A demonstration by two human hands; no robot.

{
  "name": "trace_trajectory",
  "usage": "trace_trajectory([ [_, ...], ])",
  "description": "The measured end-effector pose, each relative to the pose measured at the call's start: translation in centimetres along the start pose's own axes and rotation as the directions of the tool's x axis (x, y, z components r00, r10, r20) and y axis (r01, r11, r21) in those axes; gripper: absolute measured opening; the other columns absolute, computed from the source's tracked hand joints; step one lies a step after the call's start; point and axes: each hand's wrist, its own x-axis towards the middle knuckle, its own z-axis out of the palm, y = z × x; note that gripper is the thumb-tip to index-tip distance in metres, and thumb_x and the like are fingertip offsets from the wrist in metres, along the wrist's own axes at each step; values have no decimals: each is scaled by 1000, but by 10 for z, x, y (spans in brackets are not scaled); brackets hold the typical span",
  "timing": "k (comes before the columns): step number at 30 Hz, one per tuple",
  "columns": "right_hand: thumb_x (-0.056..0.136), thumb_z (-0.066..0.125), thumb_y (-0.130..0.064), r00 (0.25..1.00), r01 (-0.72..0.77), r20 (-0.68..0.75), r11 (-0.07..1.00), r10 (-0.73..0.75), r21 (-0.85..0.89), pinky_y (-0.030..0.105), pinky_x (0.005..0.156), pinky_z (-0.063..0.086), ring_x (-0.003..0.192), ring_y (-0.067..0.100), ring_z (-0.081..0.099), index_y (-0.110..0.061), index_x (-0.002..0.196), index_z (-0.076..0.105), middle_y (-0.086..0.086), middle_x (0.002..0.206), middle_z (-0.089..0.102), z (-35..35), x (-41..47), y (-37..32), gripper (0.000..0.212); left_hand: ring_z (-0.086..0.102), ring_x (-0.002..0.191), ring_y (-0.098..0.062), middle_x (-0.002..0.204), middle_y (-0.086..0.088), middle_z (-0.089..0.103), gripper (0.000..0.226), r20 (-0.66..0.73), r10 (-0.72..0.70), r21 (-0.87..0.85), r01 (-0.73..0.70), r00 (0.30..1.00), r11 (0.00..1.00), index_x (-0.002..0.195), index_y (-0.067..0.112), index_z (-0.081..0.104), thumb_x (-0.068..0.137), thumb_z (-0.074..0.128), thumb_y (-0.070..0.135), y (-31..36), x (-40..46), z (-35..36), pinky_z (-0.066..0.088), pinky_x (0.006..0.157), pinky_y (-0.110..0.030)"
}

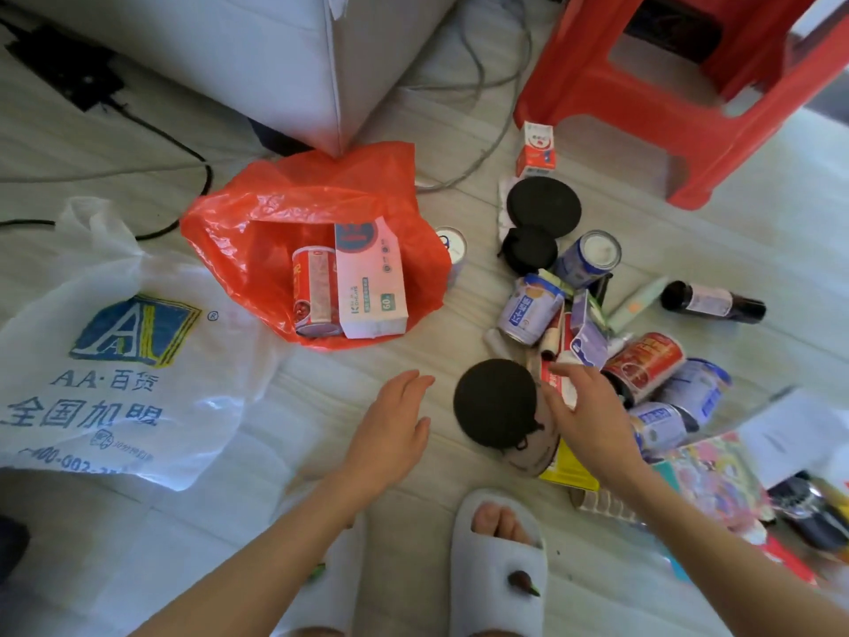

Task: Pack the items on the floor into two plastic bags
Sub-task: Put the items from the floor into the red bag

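Two bare hands [487,420] hover over crinkly red bag [257,223].

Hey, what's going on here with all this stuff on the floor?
A person is packing loose items into plastic bags. The red bag lies open and already holds a red can and a pink box. The white bag lies flat beside it. Both hands are empty: the right hand reaches over the pile of cans, by a round black item, while the left hand hovers open over the floor.
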Motion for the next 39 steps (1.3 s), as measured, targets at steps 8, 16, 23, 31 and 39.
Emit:
trace_trajectory([
  [8,81,55,-52,980,-178,70,979,185,-95,42,90,46,107,24,53,-21,111,63,5,112,61,8,-26,30,44,7,144,-25,156,-8,2,86,335,128,372,-255,934,893,148,14,-1,85,58,17,29,72,38,20,115,-36],
  [16,88,52,-36,971,-111,206,992,123,-66,44,98,41,117,20,48,-21,120,59,0,126,57,9,-20,44,35,33,125,-25,133,-7,39,64,241,181,364,-262,953,894,137,16,32,81,63,16,40,96,65,31,99,-35],
  [23,92,50,-21,959,-155,252,984,129,84,28,84,45,104,21,58,-17,118,59,4,115,65,7,-15,35,28,52,107,-23,109,-7,51,20,287,88,-69,-71,954,995,88,16,54,78,69,9,27,92,48,43,92,-31],
  [31,93,53,-21,970,-98,241,918,2,385,25,76,42,87,12,57,-17,104,65,-3,91,64,0,-14,29,18,55,78,-8,79,11,58,34,225,167,-340,-83,960,937,69,28,47,75,70,2,47,81,23,41,75,-25],
  [39,80,61,-50,884,341,435,873,-171,-349,36,114,18,140,22,23,-21,148,9,1,153,23,8,-35,66,91,56,83,-10,84,6,60,14,-38,-86,-356,67,996,932,87,17,55,82,67,13,24,58,1,45,74,-22],
])
